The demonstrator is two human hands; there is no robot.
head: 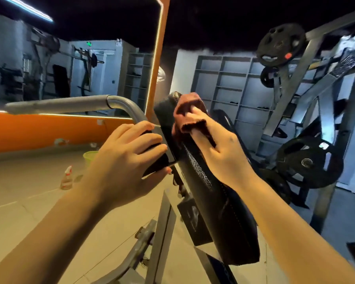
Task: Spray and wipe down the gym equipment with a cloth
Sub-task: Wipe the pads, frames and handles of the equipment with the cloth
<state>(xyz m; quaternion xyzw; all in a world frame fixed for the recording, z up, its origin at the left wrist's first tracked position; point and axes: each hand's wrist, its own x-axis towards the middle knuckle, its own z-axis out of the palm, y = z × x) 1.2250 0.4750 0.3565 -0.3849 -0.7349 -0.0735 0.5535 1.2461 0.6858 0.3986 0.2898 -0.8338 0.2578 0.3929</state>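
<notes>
Your left hand (129, 154) grips one black handle (156, 158) | right hand (219, 148) presses one cloth (188, 108) on pad (219, 199) | one spray bottle (67, 178) at 9 o'clock

Your right hand (219, 148) is pressing a reddish-brown cloth (190, 113) against the upper face of the tilted black pad (217, 191), the cloth bunching beyond your fingertips. Your left hand (129, 158) is gripping a black handle (156, 158) beside the pad's edge, under the grey bar (70, 103). Past your left fingers, a spray bottle (67, 178) and green bucket (90, 156) are standing on the floor (29, 191).
</notes>
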